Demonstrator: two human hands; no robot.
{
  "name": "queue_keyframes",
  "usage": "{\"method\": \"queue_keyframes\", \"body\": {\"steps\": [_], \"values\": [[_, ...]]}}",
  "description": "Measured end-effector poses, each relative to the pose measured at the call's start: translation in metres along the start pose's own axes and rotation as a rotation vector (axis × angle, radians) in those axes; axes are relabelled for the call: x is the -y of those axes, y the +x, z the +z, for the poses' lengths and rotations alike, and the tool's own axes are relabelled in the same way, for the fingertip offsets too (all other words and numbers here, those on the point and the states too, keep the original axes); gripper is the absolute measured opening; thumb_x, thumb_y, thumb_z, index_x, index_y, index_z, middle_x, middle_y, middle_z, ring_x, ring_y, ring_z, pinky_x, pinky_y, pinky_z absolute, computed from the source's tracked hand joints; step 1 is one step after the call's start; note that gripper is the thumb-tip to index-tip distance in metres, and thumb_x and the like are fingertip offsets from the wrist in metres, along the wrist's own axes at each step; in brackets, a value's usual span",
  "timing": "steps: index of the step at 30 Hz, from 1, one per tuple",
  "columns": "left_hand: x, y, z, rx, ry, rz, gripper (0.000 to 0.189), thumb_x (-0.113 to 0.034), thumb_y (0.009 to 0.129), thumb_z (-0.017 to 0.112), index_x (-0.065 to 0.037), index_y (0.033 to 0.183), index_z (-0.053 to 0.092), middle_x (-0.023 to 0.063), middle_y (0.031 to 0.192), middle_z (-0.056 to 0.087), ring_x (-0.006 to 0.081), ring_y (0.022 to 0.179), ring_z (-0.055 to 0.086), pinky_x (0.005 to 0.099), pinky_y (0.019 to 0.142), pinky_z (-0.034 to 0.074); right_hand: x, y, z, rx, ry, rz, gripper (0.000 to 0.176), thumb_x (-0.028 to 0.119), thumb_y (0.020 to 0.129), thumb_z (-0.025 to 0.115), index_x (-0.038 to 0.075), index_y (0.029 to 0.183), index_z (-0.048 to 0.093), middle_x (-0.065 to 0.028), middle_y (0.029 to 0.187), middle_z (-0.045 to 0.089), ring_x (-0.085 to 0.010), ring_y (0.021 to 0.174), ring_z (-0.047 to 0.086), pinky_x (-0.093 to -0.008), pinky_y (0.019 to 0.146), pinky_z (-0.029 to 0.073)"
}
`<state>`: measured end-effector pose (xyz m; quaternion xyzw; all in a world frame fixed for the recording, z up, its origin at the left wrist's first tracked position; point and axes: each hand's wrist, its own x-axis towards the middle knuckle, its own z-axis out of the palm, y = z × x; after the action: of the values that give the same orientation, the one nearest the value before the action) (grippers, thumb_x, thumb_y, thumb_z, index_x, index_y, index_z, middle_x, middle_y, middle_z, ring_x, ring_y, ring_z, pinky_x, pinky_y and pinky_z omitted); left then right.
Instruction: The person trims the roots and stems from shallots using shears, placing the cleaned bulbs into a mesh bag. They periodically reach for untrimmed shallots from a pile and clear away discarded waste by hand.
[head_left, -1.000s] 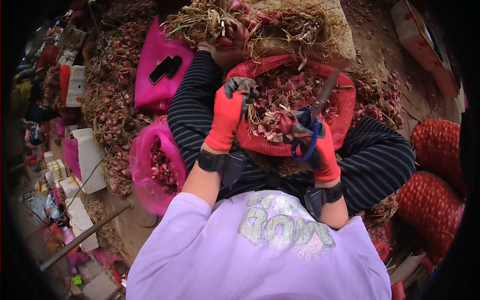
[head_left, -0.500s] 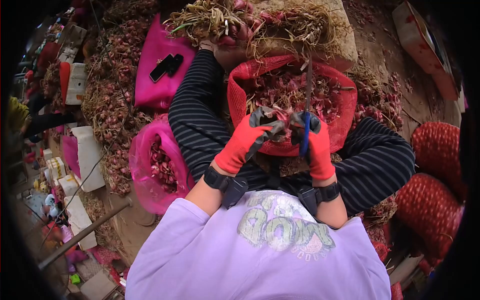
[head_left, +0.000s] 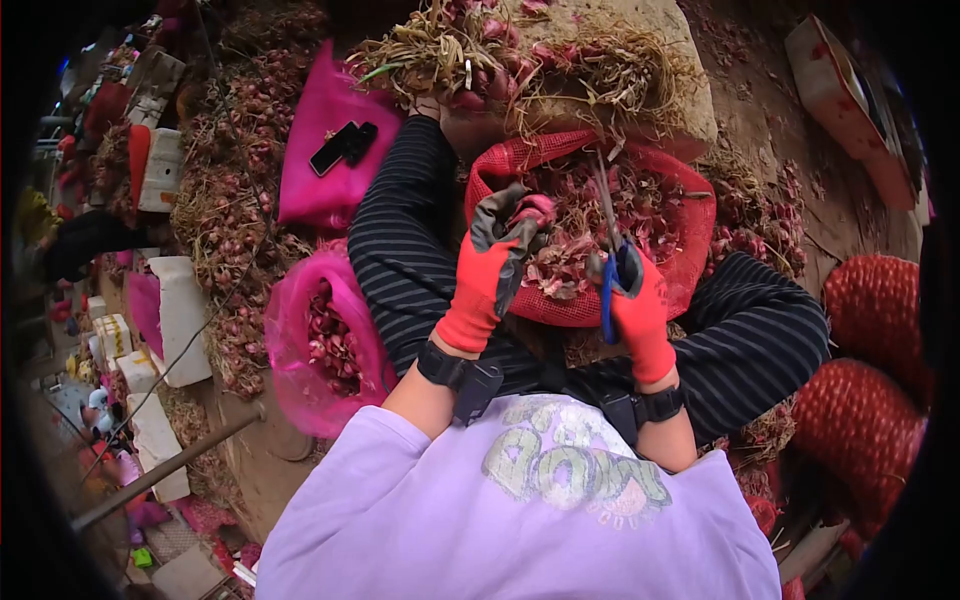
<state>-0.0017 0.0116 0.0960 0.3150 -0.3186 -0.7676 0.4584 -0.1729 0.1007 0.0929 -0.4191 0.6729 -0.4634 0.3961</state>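
Observation:
My left hand [head_left: 497, 245], in a red glove with a dark grey palm, is closed around a reddish-purple shallot [head_left: 536, 208] at the left side of a red mesh bag [head_left: 692, 250]. Loose shallot skins and trimmings [head_left: 570, 255] lie inside the bag. Gloved the same way, my right hand [head_left: 636, 292] grips blue-handled scissors [head_left: 606, 205]. Their blades point away from me over the bag, apart from the shallot. Whether the blades are parted is hard to make out.
Shallots with dried stalks [head_left: 630, 75] lie on a pale block [head_left: 690, 120] beyond the bag. To my left, a pink bag [head_left: 290, 375] holds shallots, and a phone [head_left: 333, 148] rests on pink plastic [head_left: 300, 195]. Full red sacks [head_left: 860, 420] stand at right.
My hands have moved apart. The left one went left and slightly up with the shallot; the right one dropped lower with the scissors, away from the shallot.

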Motion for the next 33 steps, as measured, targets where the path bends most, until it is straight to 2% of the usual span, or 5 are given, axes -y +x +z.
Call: {"method": "queue_keyframes", "body": {"steps": [5,11,19,29,33], "values": [[0.005,0.008,-0.004,-0.027,-0.102,0.075,0.042,-0.004,0.09,0.054,-0.005,0.13,0.041,0.0034,0.111,0.053,0.0087,0.094,0.055,0.0227,0.087,0.046,0.006,-0.013,0.009,-0.053,-0.413,-0.162,0.032,0.025,0.072,0.07,0.005,0.094,0.058,-0.0126,0.082,0.062,-0.0327,0.075,0.061,-0.0396,0.065,0.048],[0.01,0.004,0.003,-0.046,-0.1,0.047,0.036,0.001,0.089,0.053,-0.001,0.124,0.045,0.0055,0.109,0.055,0.0089,0.094,0.055,0.0214,0.085,0.046,0.016,-0.01,0.012,-0.013,-0.622,-0.253,0.039,0.028,0.074,0.066,0.005,0.104,0.055,-0.0149,0.093,0.059,-0.0337,0.082,0.059,-0.0409,0.069,0.047],[0.017,-0.006,0.004,-0.065,0.169,0.149,0.047,0.01,0.076,0.061,0.001,0.119,0.048,0.0074,0.12,0.052,0.0136,0.107,0.051,0.0274,0.096,0.041,0.013,-0.012,0.013,0.082,-0.659,-0.174,0.041,0.03,0.076,0.063,0.003,0.105,0.052,-0.0173,0.095,0.059,-0.0355,0.087,0.057,-0.0411,0.072,0.046],[0.011,-0.002,0.01,-0.037,0.062,0.017,0.043,0.007,0.083,0.056,-0.002,0.124,0.045,0.0057,0.108,0.055,0.011,0.092,0.056,0.0229,0.08,0.048,-0.007,-0.009,0.016,0.068,-0.333,-0.086,0.023,0.025,0.077,0.065,0.008,0.092,0.06,-0.0115,0.072,0.06,-0.0329,0.07,0.06,-0.0403,0.065,0.046],[0.007,0.007,0.001,0.09,-0.021,0.034,0.042,0.004,0.087,0.053,-0.004,0.127,0.044,0.004,0.11,0.052,0.0099,0.096,0.053,0.0237,0.083,0.047,0.001,-0.006,0.011,0.078,-0.307,-0.059,0.027,0.025,0.077,0.067,0.006,0.095,0.06,-0.0128,0.081,0.062,-0.033,0.076,0.06,-0.0396,0.067,0.047]]}}
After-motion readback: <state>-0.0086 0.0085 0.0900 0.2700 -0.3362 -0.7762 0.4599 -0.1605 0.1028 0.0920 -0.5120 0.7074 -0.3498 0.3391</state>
